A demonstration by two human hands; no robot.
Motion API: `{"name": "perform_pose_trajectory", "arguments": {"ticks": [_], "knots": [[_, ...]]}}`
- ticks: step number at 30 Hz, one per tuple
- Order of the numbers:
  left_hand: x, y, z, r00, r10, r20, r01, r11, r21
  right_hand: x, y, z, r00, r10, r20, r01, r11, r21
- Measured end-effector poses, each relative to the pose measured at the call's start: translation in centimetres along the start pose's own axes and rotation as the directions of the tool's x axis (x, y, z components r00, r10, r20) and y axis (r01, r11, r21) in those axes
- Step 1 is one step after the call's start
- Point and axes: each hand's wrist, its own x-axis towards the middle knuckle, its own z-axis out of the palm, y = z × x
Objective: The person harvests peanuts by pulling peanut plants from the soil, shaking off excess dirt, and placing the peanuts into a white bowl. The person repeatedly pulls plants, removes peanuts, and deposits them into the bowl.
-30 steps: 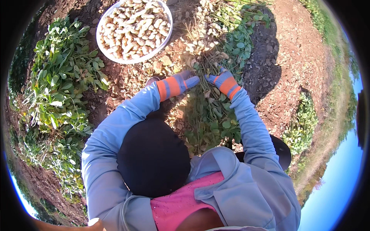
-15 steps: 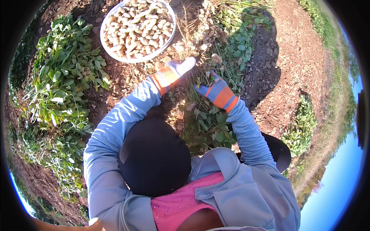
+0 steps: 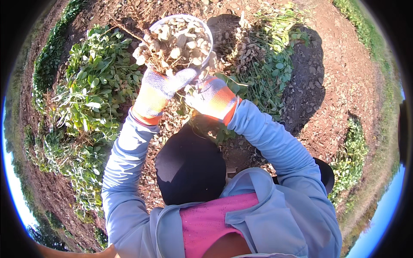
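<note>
My left hand (image 3: pixel 157 92), in an orange and purple-grey glove, is closed around the root end of a peanut plant (image 3: pixel 148 48). Thin roots and pale pods stick out past its fingers, over the left edge of a white bucket (image 3: pixel 210 35). Peanuts (image 3: pixel 185 32) fill the bucket. Close beside it, my right hand (image 3: pixel 211 98), gloved alike, is closed on the same plant's stems. Some of the plant's green leaves (image 3: pixel 215 129) hang below my right hand. Both sets of fingers are partly hidden by the plant and glare.
Leafy plants (image 3: pixel 94 94) lie heaped on the left. At the right of the bucket, more pulled peanut plants (image 3: pixel 271 64) lie with pods toward the bucket. My dark-clothed knee (image 3: pixel 191 167) is raised between my arms. Brown soil (image 3: pixel 340 64) with dry leaves surrounds everything.
Both hands have moved left, bringing the peanut plant with them. Its podded root end now hangs over the bucket's edge. The view has shifted slightly, and the bucket appears farther right.
</note>
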Motion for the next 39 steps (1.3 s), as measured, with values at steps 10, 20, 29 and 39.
{"name": "perform_pose_trajectory", "arguments": {"ticks": [10,20,29,39], "knots": [[-1.0,6.8,-13.4,0.936,0.195,-0.293,-0.111,0.953,0.282,12.3,-11.3,6.2,0.957,-0.08,0.279,0.112,0.988,-0.103],[-1.7,3.2,-20.2,0.946,-0.144,-0.29,0.251,0.892,0.375,7.3,-8.0,8.6,0.96,-0.246,0.132,0.188,0.92,0.344],[-3.3,-0.5,-17.1,0.963,-0.271,0.001,0.236,0.842,0.485,9.8,-1.0,6.1,0.906,0.114,0.408,-0.421,0.34,0.841],[-2.4,-1.1,-13.5,0.998,-0.053,-0.04,0.065,0.872,0.486,12.8,-4.7,4.4,0.944,-0.025,0.328,-0.325,0.083,0.942]]}}
